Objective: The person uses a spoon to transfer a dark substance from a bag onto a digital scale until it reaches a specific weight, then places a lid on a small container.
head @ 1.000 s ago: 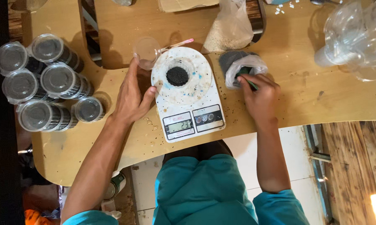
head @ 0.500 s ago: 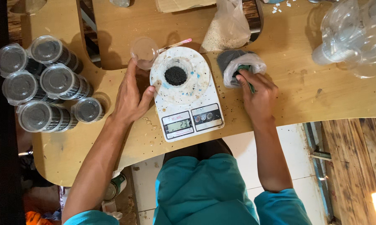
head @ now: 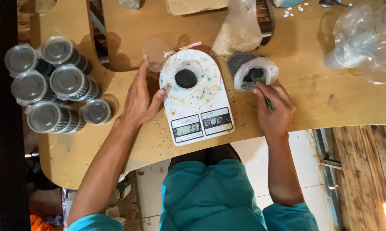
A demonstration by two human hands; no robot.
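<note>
- Weighing at the near edge of our tan wooden worktop (head: 329, 107): a white digital kitchen scale (head: 196, 98) carries a small clear plastic cup of black granules (head: 186, 78) at the middle of its platform.
- Our left hand (head: 140, 99) lies open against the scale's left side, gripping nothing.
- Our right hand (head: 273, 109) is closed on a thin green scoop (head: 261, 83), its tip inside a clear plastic bag of dark powder (head: 252, 73) just right of the scale.
- Handling, as we judge it: the cup is light, thin-walled and easily tipped; take it by the rim or sides. The bag is soft and slack.
- Stacked lidded clear cups (head: 56, 85) fill the worktop's left end; crumpled clear bottles (head: 364, 38) sit at the far right corner.
- Below: white tiles, wood planking.
</note>
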